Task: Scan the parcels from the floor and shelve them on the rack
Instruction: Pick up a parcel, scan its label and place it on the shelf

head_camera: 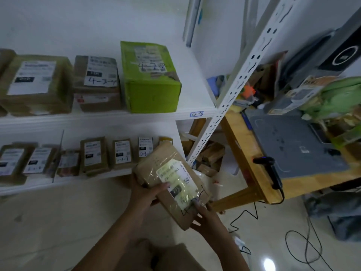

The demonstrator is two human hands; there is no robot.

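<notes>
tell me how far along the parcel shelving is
Done: labelled parcels, including a green box, already sit on both shelves of the rack. In hand: the left hand and right hand hold a brown parcel, label up, near the lower shelf. Left: shelving it. The scanner lies on the wooden table, so whether it was scanned is unclear.

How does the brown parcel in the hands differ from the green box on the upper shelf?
The green box is bright green cardboard; the brown parcel is plain brown under glossy clear tape. The green box rests on the upper shelf; the brown parcel is tilted in the air, gripped by the left hand and right hand. The green box looks bulkier, the brown parcel flatter. Both carry a pale printed label on top.
</notes>
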